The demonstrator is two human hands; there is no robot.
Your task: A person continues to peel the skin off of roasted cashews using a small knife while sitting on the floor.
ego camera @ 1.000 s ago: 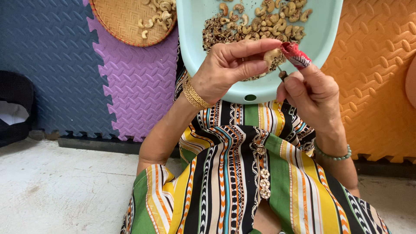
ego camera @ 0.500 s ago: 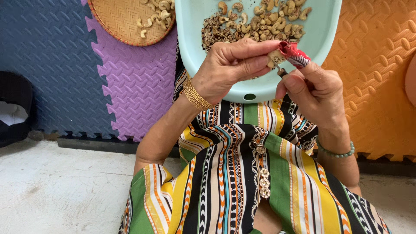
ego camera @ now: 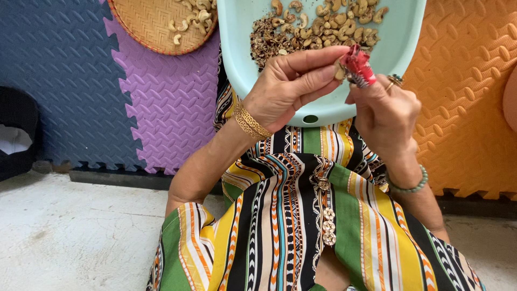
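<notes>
Between the hands: one cashew kernel [ego camera: 339,69], small, light, brittle; best held by its flanks. Left hand [ego camera: 291,86] pinches it; right hand [ego camera: 385,108] grips a red-wrapped tool [ego camera: 360,66]. Beyond both, pale-green tray [ego camera: 409,43].

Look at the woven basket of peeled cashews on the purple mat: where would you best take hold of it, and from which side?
Grip the woven basket by its raised orange rim at the lower edge, coming from the near side. The nuts lie toward the far right, so the near rim is bare, and the shallow round shape offers no handle.
</notes>
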